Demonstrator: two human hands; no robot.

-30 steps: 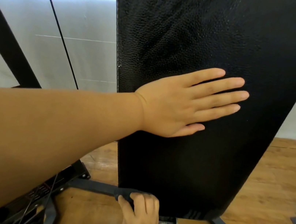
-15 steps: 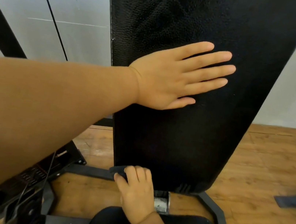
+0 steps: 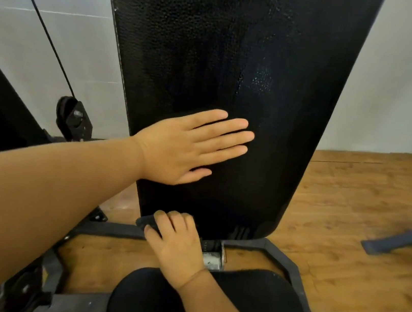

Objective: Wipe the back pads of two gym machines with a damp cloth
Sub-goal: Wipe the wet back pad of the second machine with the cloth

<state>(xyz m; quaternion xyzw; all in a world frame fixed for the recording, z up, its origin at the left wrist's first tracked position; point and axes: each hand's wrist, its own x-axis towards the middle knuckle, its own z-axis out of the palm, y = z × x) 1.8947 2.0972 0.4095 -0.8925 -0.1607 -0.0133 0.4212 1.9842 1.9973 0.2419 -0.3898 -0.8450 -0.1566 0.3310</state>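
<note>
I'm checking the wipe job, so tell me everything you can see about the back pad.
The back pad is a tall, upright black panel with a pebbled, leather-like cover, tapering to a rounded bottom edge. A sheen shows right of centre. The left hand lies flat on its lower part, fingers straight. At its bottom left edge the right hand grips a dark cloth against it. Behind it are wall and wooden floor.

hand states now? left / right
Left hand: open, fingers straight, flat on the back pad.
Right hand: closed, gripping the dark cloth at the pad's bottom edge.
</note>
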